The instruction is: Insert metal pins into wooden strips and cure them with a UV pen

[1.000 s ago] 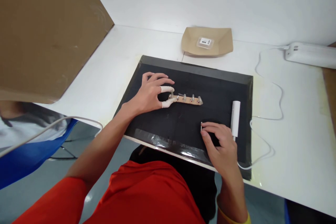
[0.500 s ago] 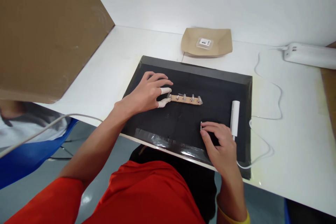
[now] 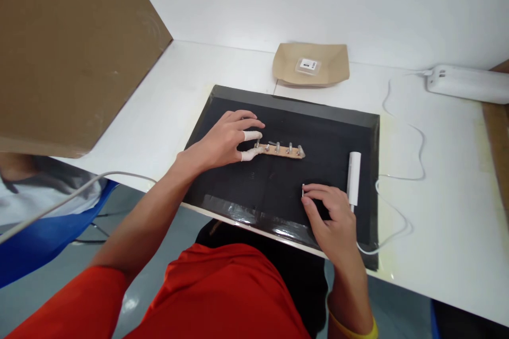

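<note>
White table point(image 3: 457, 196): tray point(image 3: 336, 66) holds clear case point(image 3: 308, 67).

Narrow tan strip point(image 3: 282, 152), bearing a row of small shiny and greyish fittings point(image 3: 278, 146) spaced along its length. Lies near the middle of the black mat point(image 3: 238, 188), running left to right with the right end slightly nearer the front edge. Leftmost fitting between finger and thumb of the left hand point(image 3: 225, 140), too small to tell whether gripped. Several others plainly visible, standing up from the strip. Apart from these, toward the front right, a short, slim whitish piece point(image 3: 303, 190), pinched at the fingertips of the right hand point(image 3: 333, 214).
</note>
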### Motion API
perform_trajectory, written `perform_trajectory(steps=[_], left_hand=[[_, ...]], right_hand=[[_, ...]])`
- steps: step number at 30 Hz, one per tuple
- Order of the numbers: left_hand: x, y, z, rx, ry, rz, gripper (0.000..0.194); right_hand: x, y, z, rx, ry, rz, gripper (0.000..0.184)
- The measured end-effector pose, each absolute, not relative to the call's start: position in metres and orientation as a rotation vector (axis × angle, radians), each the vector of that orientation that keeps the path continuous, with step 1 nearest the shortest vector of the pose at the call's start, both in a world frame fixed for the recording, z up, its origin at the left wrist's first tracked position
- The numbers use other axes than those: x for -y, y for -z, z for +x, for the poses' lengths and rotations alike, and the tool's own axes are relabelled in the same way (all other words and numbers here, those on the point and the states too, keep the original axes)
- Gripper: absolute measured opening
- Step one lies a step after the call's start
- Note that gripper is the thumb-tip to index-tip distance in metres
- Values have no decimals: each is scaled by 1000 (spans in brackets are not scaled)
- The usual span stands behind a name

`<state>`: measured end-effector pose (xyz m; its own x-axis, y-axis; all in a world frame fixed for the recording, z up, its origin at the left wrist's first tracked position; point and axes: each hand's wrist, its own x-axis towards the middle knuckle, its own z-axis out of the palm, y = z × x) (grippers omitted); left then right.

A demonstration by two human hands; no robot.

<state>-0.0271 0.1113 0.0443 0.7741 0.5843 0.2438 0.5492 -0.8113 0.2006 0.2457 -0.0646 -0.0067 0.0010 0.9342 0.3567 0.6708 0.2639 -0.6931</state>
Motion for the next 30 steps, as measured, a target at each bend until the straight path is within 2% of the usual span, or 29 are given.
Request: perform_trajectory(steps=[30], left_hand=[[-111,-39,-32,-876,-486,2888,23]], right_hand=[[64,9,247,1749,-420,-1467,5]])
